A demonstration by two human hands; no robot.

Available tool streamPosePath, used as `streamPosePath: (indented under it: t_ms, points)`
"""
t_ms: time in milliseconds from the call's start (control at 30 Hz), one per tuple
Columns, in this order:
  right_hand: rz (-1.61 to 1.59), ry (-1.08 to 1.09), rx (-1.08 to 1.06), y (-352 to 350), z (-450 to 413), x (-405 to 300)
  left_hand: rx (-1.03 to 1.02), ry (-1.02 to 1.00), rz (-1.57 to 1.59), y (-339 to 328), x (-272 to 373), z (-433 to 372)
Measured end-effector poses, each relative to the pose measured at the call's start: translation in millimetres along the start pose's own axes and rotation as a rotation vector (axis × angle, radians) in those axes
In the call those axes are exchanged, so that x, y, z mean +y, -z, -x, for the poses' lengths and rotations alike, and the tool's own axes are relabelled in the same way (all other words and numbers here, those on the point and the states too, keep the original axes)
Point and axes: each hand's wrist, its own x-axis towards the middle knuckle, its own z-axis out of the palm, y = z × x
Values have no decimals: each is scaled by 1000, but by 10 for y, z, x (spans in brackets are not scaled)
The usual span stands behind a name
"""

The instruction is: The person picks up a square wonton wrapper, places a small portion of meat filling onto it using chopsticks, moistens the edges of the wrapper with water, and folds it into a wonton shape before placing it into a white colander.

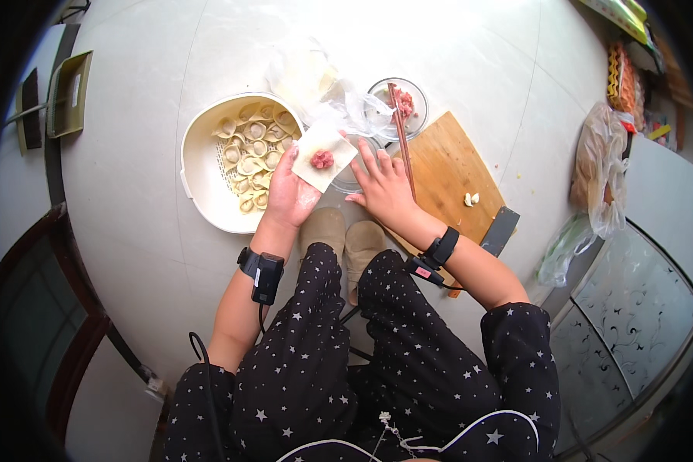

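A square dough wrapper [314,175] lies on my left hand [293,193], held at its edge by the thumb, with a lump of pink minced meat [322,159] at its middle. My right hand [385,187], fingers spread and holding nothing, is just right of the wrapper, over the rim of a clear bowl [346,186]. Folded dumplings [256,131] fill part of a white oval basket [205,196] on the left. Behind my right hand, a glass bowl [420,95] contains more minced meat [403,104]; wooden chopsticks [400,124] lean across its rim.
A wooden cutting board [450,156] with garlic cloves [471,200] and a cleaver [500,231] lies on the right. Crumpled plastic bags [352,107] lie behind the wrapper. My slippers [322,226] are near the basket. A dustpan [69,95] stands far left; filled bags [598,167] are far right.
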Motion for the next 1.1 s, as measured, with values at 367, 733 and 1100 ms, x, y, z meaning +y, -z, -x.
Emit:
streamPosePath:
  t_ms: [367, 733, 1100]
  points:
    - [-246, -100, 330, 508, -19, 5, 88, 0, -170, -70, 15, -3]
    - [-314, -124, 316, 461, -340, 136, -18, 93, -137, 56, -58, -27]
    - [3, -26, -9, 110, -41, 72, -11, 53, 39, 99, -20, -19]
